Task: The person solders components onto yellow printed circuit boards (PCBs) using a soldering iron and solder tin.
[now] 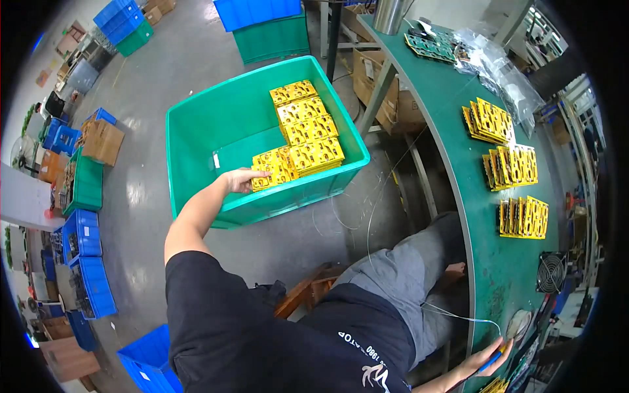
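Note:
My left hand (240,181) reaches into a large green plastic bin (196,141). Its fingers are closed on the near-left edge of a yellow circuit board panel (278,167), level with the panels around it. Several stacks of the same yellow panels (308,121) fill the bin's right side. At the lower right, over the bench, my right hand (486,361) grips a soldering iron (493,360) with a blue and yellow handle. A thin silvery wire (468,318) runs from near that hand toward my lap. The iron's tip is too small to make out.
On the green bench (458,131) stand several rows of yellow panels (517,164), with green circuit boards (429,47), clear plastic bags (504,72) and a black fan (552,272). Blue crates (95,281) stand on the floor to the left. Another blue crate (152,360) is behind me.

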A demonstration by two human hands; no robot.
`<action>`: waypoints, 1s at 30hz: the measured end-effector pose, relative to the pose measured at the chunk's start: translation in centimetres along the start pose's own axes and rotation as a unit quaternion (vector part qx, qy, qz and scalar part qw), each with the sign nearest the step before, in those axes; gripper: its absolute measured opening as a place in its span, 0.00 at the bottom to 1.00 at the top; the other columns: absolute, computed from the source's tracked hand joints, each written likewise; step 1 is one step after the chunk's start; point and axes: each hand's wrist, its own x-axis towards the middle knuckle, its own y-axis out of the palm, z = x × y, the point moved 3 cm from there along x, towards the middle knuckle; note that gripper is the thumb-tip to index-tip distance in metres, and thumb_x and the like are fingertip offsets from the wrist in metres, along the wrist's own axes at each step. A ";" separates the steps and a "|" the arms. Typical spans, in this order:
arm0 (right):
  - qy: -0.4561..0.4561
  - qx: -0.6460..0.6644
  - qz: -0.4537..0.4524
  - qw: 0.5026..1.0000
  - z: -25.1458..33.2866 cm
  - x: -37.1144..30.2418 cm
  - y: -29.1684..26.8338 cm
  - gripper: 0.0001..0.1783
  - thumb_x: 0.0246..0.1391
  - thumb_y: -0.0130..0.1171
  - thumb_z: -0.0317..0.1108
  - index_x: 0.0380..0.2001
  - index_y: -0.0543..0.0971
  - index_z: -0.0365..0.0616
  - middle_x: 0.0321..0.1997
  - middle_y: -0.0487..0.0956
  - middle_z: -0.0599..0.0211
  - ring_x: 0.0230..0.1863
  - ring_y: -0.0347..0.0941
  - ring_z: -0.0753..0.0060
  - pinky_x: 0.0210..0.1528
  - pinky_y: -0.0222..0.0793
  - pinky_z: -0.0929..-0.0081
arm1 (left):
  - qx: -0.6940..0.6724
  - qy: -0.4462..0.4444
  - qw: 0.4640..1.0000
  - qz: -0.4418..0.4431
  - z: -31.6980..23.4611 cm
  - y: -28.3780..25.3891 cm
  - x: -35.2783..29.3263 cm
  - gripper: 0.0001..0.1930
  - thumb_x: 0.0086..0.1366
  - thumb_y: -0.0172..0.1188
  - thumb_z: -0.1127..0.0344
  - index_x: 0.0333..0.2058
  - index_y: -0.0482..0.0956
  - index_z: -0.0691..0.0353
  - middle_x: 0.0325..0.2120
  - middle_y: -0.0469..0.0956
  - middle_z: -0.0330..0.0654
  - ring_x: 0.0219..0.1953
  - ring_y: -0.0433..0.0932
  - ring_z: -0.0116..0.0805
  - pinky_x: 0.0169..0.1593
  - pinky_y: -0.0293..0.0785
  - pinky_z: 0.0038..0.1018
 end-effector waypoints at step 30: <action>0.052 0.027 0.006 0.998 0.6 -0.2 -0.1 0.19 0.67 0.64 0.27 0.59 0.80 0.33 0.55 0.83 0.56 0.51 0.80 0.68 0.57 0.76 0.72 | -0.015 0.021 1.000 0.003 -2.5 0.2 -3.3 0.26 0.65 0.74 0.61 0.59 0.79 0.61 0.53 0.85 0.44 0.53 0.85 0.37 0.56 0.84 0.39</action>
